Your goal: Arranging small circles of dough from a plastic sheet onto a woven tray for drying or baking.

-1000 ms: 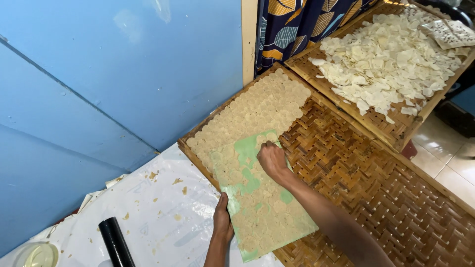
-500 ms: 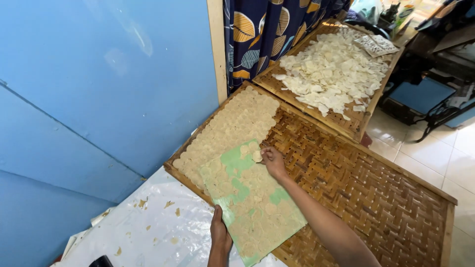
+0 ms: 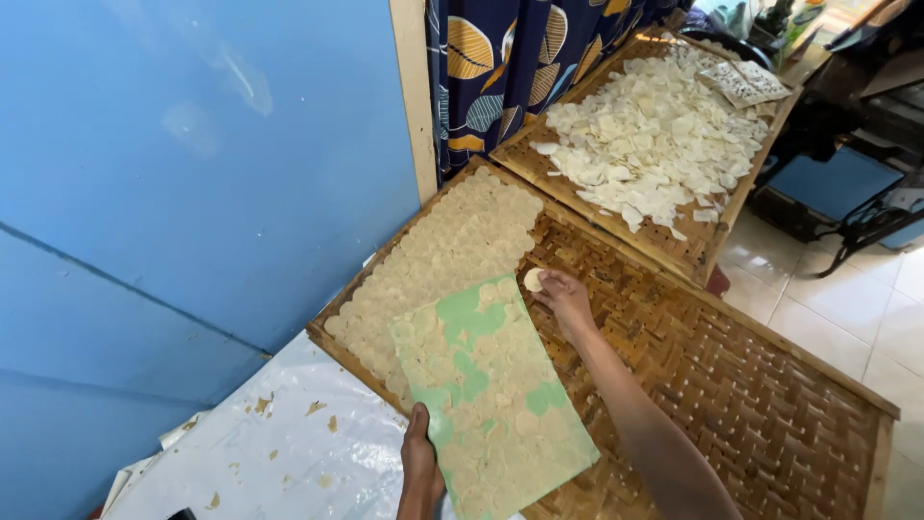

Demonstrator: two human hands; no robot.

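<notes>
Since the earlier frame, the right hand (image 3: 566, 300) has been carried off the green board (image 3: 491, 404) toward the woven tray (image 3: 770, 424). One pale round disc (image 3: 532, 279) is pinched at the tips of its fingers (image 3: 547, 285), just past the board's far corner and beside the laid rows of discs (image 3: 443, 260). It is judged thin, light, soft and easily torn; an edge pinch seems best. The left hand (image 3: 421, 467) is clasped on the board's near edge, over the white sheet (image 3: 279, 453). A second tray of dried chips (image 3: 654, 144) lies beyond.
</notes>
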